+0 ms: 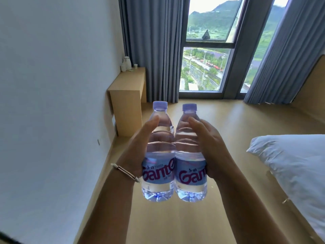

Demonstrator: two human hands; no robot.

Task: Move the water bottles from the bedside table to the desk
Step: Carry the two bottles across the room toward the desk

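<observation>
Clear ribbed plastic bottles (173,152) upright, touching; left hand (139,148), right hand (209,147) apparently curled round them.

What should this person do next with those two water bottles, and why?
Probably keep walking toward the wooden desk along the left wall. Each hand holds a bottle upright in mid-air: left hand on the left bottle, right hand on the right bottle. The desk lies ahead, out of reach.

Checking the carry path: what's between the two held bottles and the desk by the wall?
Head view: only bare wood floor lies between the bottles, left bottle and right bottle, and the desk. Bed sits off to the right.
</observation>
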